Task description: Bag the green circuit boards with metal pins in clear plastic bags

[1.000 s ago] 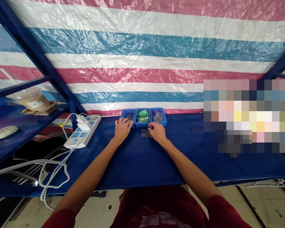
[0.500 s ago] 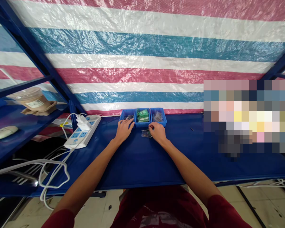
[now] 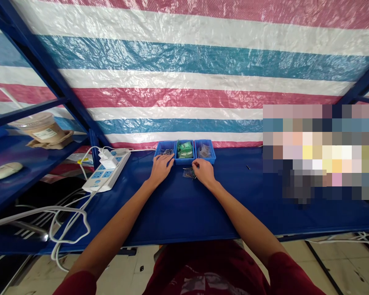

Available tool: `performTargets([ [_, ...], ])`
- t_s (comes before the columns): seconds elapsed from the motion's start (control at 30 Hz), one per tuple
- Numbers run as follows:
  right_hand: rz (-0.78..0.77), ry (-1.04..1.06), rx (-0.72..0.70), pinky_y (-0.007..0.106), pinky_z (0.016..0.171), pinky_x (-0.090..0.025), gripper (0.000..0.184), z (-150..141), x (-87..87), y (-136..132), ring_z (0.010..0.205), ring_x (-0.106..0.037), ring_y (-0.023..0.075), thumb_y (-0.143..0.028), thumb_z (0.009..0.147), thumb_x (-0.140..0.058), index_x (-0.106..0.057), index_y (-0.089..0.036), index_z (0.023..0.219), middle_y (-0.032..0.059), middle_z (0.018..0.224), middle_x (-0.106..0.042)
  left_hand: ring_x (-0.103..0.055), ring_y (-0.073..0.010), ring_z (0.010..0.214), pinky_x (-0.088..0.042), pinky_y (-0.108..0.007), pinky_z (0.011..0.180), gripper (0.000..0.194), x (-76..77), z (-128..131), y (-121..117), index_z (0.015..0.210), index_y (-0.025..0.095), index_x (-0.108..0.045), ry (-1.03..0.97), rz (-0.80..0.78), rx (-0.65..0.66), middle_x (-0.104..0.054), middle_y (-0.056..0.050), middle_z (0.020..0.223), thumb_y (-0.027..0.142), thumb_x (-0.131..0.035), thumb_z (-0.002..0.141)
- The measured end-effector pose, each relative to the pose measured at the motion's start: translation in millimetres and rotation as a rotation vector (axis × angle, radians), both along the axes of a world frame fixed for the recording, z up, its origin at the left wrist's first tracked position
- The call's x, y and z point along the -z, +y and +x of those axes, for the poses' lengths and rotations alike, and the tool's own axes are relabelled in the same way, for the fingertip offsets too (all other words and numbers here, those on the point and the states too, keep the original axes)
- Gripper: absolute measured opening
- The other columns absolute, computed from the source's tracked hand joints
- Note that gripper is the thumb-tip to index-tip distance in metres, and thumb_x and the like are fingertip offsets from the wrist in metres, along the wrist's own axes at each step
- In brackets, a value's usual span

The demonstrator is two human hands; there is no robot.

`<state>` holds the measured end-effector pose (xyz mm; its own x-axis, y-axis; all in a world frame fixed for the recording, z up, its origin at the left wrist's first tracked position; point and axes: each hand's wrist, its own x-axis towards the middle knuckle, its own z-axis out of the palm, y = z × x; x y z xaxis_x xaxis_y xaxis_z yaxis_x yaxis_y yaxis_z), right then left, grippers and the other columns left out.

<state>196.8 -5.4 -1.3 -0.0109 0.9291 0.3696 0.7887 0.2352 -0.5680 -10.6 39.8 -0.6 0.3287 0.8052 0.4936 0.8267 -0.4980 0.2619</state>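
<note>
The small clear packet (image 3: 188, 174), thin pieces (image 3: 187, 168) on or in it, lies at nine o'clock from the right hand (image 3: 205, 172), six o'clock from the middle bin (image 3: 185, 162); it looks light, limp and slippery, best pinched flat at an edge. The right fingertips bunch narrowly, any hold unclear; the left hand (image 3: 160, 169) spreads loosely at the left bin's (image 3: 166, 144) six o'clock rim.

The striped sheet (image 3: 184, 96) looks like woven plastic, crinkled and strongly glossy, behind a blue tabletop (image 3: 178, 213) that is smooth with a dull sheen. The blue bins (image 3: 185, 162) look like smooth moulded plastic, the slim pieces (image 3: 167, 152) in the left one like shiny metal, and the small packet (image 3: 188, 174) like clear film. The power strip (image 3: 97, 183) seems smooth white plastic, the cup holder (image 3: 68, 139) rough, matt paper pulp, the shirt (image 3: 209, 258) matt cloth.
</note>
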Motion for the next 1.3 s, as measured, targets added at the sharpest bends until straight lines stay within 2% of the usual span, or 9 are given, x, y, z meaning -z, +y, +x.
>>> performTargets([
  [0.27, 0.004, -0.002, -0.003, 0.025, 0.065, -0.038, 0.019, -0.5, -3.8, -2.3, 0.074, -0.059, 0.0166, -0.018, 0.084, -0.047, -0.066, -0.020, 0.078, 0.0028, 0.080, -0.068, -0.058, -0.0244, 0.114, -0.036, -0.042, 0.101, 0.035, 1.6, -0.6, -0.4, 0.120, 0.022, -0.063, -0.058, -0.004, -0.028, -0.067, -0.008, 0.119, 0.034, -0.043, 0.094],
  [0.4, 0.003, 0.001, -0.002, 0.025, 0.065, -0.038, 0.019, -1.0, -2.2, -1.7, 0.075, -0.059, 0.0168, -0.018, 0.085, -0.047, -0.065, -0.020, 0.079, 0.0030, 0.081, -0.068, -0.052, -0.0270, 0.123, -0.032, -0.045, 0.105, 0.038, 1.4, 2.0, -2.7, 0.127, 0.024, -0.058, -0.013, 0.010, -0.022, -0.061, -0.009, 0.129, 0.036, -0.046, 0.093],
  [0.5, -0.001, 0.002, -0.004, 0.025, 0.065, -0.039, 0.020, -0.8, -1.1, -1.1, 0.075, -0.059, 0.0168, -0.018, 0.085, -0.047, -0.066, -0.020, 0.079, 0.0031, 0.081, -0.068, -0.051, -0.0269, 0.125, -0.029, -0.048, 0.107, 0.037, 1.7, 2.4, -2.7, 0.127, 0.026, -0.059, 0.026, -0.014, 0.002, -0.063, -0.009, 0.125, 0.033, -0.046, 0.093],
  [0.67, 0.000, -0.005, -0.008, 0.025, 0.064, -0.038, 0.021, -0.4, -2.9, -2.3, 0.073, -0.059, 0.0168, -0.017, 0.085, -0.046, -0.065, -0.020, 0.078, 0.0034, 0.080, -0.068, -0.056, -0.0253, 0.119, -0.031, -0.047, 0.106, 0.035, 3.3, 0.3, 0.4, 0.124, 0.023, -0.061, -0.011, -0.030, -0.002, -0.066, -0.009, 0.121, 0.029, -0.049, 0.091],
  [0.87, -0.001, -0.011, -0.006, 0.025, 0.065, -0.039, 0.020, -1.4, -4.4, -2.9, 0.075, -0.059, 0.0170, -0.017, 0.086, -0.047, -0.065, -0.020, 0.077, 0.0033, 0.081, -0.068, -0.063, -0.0237, 0.108, -0.034, -0.045, 0.104, 0.027, 6.9, -1.9, 3.4, 0.110, 0.021, -0.069, -0.137, 0.009, -0.007, -0.071, -0.008, 0.110, 0.032, -0.055, 0.089],
  [1.03, 0.005, -0.008, -0.009, 0.025, 0.065, -0.039, 0.020, -1.5, -3.5, -2.7, 0.075, -0.059, 0.0170, -0.018, 0.086, -0.046, -0.065, -0.020, 0.079, 0.0034, 0.082, -0.068, -0.066, -0.0223, 0.102, -0.039, -0.043, 0.100, 0.023, 3.1, -0.4, 0.6, 0.100, 0.024, -0.072, -0.242, 0.009, -0.031, -0.073, -0.005, 0.104, 0.036, -0.055, 0.090],
  [1.3, 0.011, -0.005, -0.018, 0.025, 0.064, -0.039, 0.022, -0.6, -2.4, -2.4, 0.073, -0.059, 0.0168, -0.019, 0.086, -0.045, -0.065, -0.020, 0.078, 0.0036, 0.080, -0.067, -0.066, -0.0236, 0.102, -0.040, -0.044, 0.100, 0.025, 2.1, 0.5, -0.9, 0.101, 0.024, -0.073, -0.293, 0.001, -0.029, -0.072, -0.005, 0.106, 0.037, -0.055, 0.089],
])
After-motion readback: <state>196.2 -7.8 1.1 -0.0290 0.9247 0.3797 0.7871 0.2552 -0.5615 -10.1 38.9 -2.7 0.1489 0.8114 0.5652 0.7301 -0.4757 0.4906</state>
